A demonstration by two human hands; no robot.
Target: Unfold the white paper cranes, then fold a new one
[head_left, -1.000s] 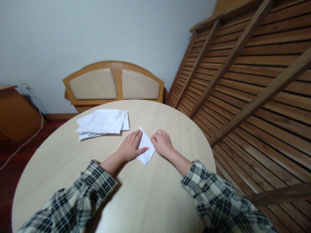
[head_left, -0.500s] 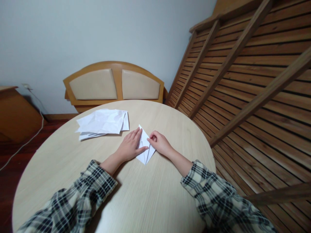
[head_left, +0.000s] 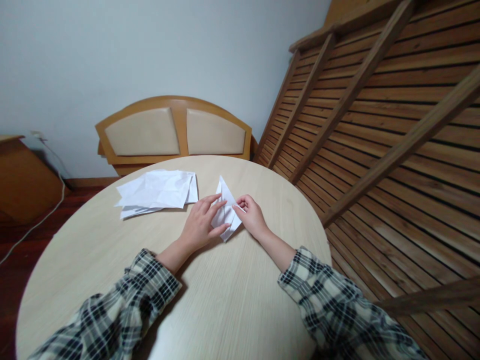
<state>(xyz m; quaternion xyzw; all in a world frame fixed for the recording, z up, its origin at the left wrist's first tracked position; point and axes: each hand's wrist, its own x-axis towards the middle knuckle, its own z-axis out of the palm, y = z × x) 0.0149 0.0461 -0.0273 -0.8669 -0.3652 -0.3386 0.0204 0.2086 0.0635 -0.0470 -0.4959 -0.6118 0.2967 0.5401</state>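
A white sheet of paper, folded into a diamond shape with a pointed top, is between my hands over the round table. My left hand rests along its left side, fingers spread, thumb and fingertips touching the paper. On the other side, my right hand pinches the paper's right edge between thumb and curled fingers. Creases and overlapping flaps show on the upper face. Parts of the left edge are hidden under my left fingers.
Several creased white paper sheets lie stacked at the table's back left. Beyond the table stands a padded headboard against the wall. Wooden slats lean along the right side. A cable runs down at the left.
The folded paper has moved away from me, its top point farther up the table. My left fingers have lifted and spread from lying flat; my right hand has shifted slightly with the paper.
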